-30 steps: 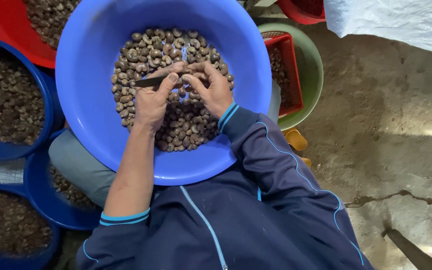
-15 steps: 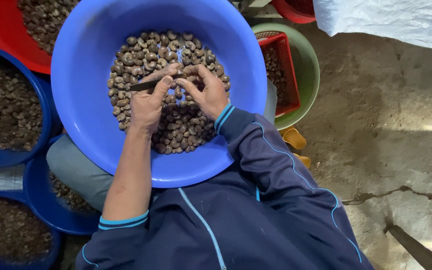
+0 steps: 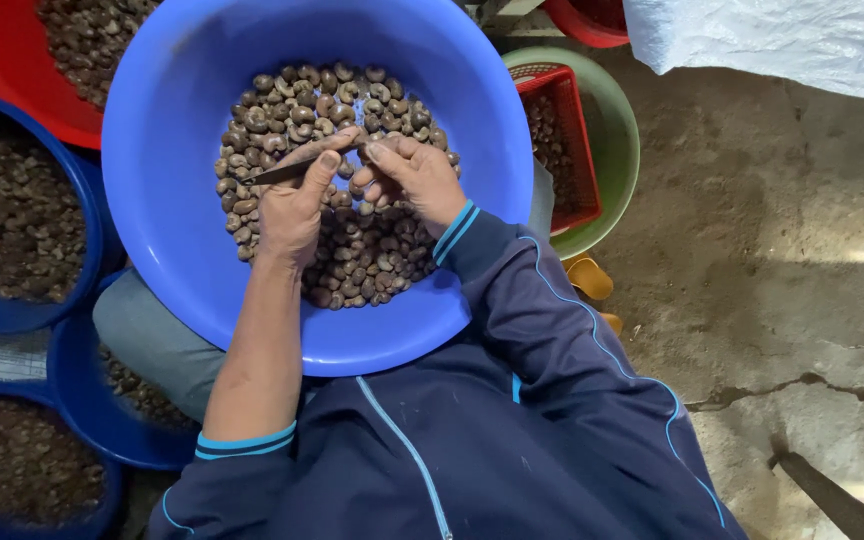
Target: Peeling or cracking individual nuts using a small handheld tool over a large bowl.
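A big blue basin [image 3: 172, 200] rests on my lap, holding a heap of brown cashew nuts [image 3: 372, 250]. Above the heap, my left hand [image 3: 292, 205] grips a small dark knife [image 3: 277, 172] whose blade points left. My right hand [image 3: 417, 180] pinches a single nut [image 3: 357, 142] between its fingertips, right against the knife hand's thumb. Both hands meet over the middle of the basin.
To the left stand a red basin [image 3: 12, 70] and several blue basins [image 3: 77, 225] of nuts and dark shells. A green basin [image 3: 622, 130] with a red basket [image 3: 577, 130] stands to the right. A white sack [image 3: 782, 40] lies top right on the cracked concrete floor [image 3: 802, 300].
The hands have shifted slightly over the heap; the right hand's fingers have closed in around the nut and the knife has tilted a little. The basins stay put.
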